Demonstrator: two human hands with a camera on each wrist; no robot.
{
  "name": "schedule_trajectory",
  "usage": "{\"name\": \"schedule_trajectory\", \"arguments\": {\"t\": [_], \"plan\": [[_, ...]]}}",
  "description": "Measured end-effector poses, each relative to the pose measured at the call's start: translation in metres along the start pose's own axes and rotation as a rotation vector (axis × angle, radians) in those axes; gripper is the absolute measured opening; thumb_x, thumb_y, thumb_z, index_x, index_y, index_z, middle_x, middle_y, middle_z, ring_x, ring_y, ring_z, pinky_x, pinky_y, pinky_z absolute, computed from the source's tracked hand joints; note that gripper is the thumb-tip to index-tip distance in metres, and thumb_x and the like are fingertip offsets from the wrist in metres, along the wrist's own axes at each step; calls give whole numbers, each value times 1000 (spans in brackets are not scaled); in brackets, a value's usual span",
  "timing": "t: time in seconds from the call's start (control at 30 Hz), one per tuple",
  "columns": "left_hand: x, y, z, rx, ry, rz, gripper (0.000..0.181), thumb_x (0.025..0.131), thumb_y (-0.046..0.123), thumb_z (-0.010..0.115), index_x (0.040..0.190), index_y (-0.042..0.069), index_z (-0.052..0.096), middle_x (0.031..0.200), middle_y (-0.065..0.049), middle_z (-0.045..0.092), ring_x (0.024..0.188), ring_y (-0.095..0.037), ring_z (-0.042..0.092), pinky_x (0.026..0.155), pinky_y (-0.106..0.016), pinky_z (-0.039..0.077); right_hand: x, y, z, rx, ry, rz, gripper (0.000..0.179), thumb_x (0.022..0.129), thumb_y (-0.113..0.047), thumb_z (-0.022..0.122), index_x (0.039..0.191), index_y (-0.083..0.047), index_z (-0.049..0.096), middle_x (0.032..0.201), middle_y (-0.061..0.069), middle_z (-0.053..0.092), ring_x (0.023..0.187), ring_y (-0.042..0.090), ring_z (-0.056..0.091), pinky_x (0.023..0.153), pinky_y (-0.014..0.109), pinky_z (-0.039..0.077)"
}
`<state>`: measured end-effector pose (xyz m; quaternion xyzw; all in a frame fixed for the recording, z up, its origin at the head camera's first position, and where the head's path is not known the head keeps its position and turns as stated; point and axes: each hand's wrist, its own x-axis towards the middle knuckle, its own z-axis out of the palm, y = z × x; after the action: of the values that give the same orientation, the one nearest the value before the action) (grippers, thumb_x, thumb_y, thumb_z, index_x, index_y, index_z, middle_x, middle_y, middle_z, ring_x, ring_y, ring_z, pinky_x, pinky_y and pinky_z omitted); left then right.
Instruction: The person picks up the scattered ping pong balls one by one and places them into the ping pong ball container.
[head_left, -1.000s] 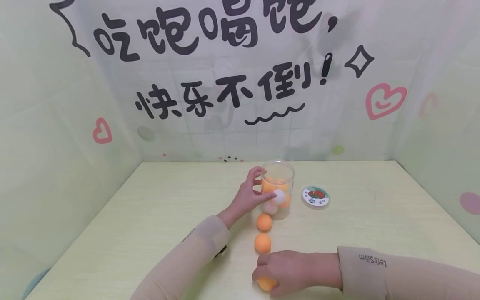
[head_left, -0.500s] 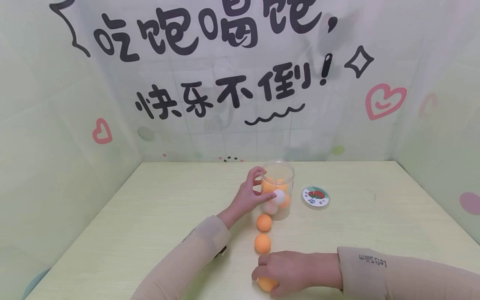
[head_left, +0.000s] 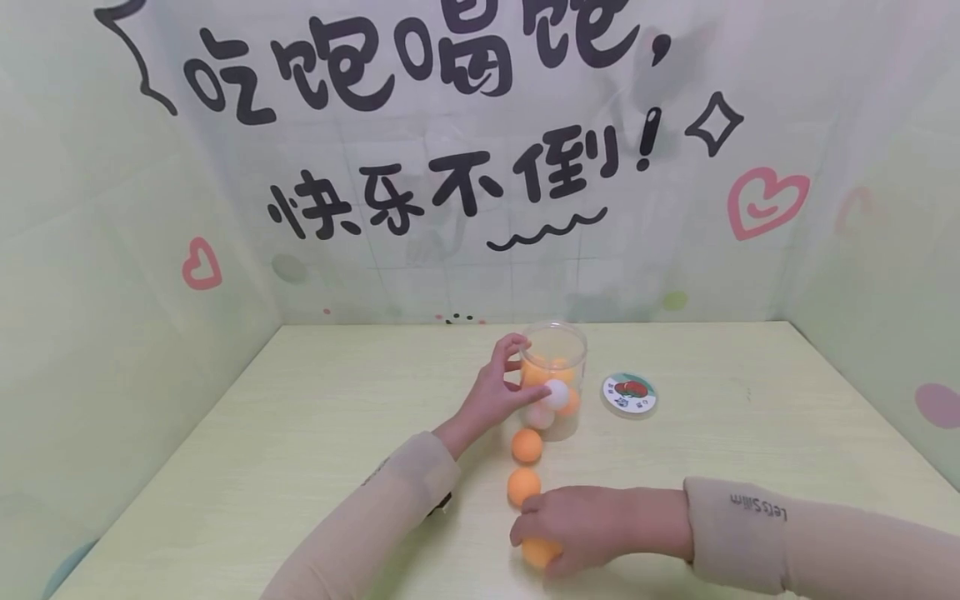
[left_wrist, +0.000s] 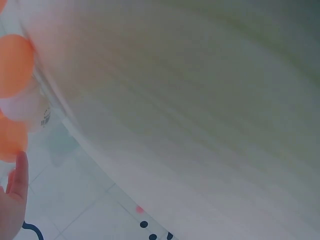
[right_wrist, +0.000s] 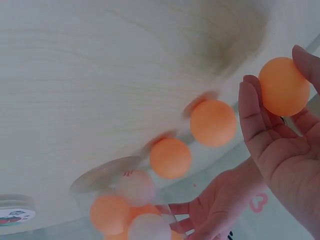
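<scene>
A clear plastic jar stands on the table with several orange and white ping-pong balls inside. My left hand holds its left side, thumb in front and fingers spread toward the back. In front of the jar, two orange ping-pong balls, a farther one and a nearer one, form a line toward me. My right hand grips another orange ping-pong ball at the near end of this line. In the right wrist view, that ball sits between thumb and fingertips.
A round lid with a red and green picture lies right of the jar. The pale wooden table meets a patterned sheet with black lettering at the back, and light walls at both sides.
My right hand has shifted slightly away from me and to the right, carrying the orange ping-pong ball with it. The left hand, the jar and the two balls in line stay in place.
</scene>
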<state>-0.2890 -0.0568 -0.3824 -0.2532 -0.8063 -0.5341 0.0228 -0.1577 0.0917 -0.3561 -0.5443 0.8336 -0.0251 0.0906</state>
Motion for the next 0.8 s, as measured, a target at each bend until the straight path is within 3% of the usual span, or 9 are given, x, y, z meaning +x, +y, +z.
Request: {"name": "schedule_trajectory", "arguments": {"t": [0.37, 0.63, 0.8], "plan": [[-1, 2, -1, 10, 0, 25, 69, 77, 22, 74, 130, 20, 29, 140, -7, 37, 116, -29, 48, 80, -33, 51, -10, 8, -29, 96, -6, 106, 37, 73, -15, 74, 108, -15, 61, 96, -9, 56, 80, 1, 50, 72, 15, 44], [-1, 3, -1, 8, 0, 4, 71, 77, 24, 74, 132, 21, 28, 139, -4, 38, 117, -27, 48, 80, -32, 50, -19, 17, -53, 125, 18, 128, 37, 73, -12, 74, 108, -14, 63, 99, -5, 55, 82, 6, 49, 72, 18, 44], [-1, 3, -1, 4, -2, 8, 71, 77, 24, 74, 131, 21, 28, 139, -4, 37, 117, -28, 47, 81, -33, 51, -22, 25, -66, 132, 40, 149, 36, 74, -10, 73, 108, -15, 62, 89, -5, 53, 77, 7, 45, 66, 18, 42]]}}
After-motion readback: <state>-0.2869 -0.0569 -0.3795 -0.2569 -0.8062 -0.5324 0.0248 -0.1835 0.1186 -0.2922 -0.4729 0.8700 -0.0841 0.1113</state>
